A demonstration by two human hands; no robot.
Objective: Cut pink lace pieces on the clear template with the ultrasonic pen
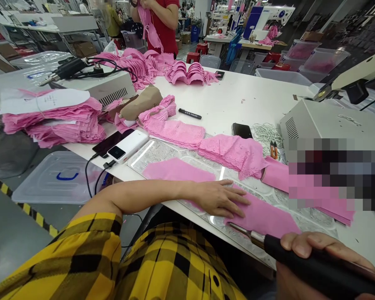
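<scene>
My left hand (220,199) lies flat with its fingers apart, pressing on a pink fabric piece (265,214) on a clear patterned sheet (250,239). Gripped in my right hand (318,254) is a black-handled tool with a metal tip (287,250). Its tip reaches the near edge of that fabric, just below my left fingers. Another flat pink piece (178,170) extends to the left, partly under my left wrist. Beyond my hands run stacked pink lace pieces (231,152) and a stack of plain pink pieces (276,173).
Phones (242,130), a white power bank (128,146), a black marker (190,113) and orange-handled snips (273,149) lie around. Grey boxes (325,118) stand right and left. Pink bundles (65,121) sit at left. Across the table, a person in red (162,25) holds pink pieces.
</scene>
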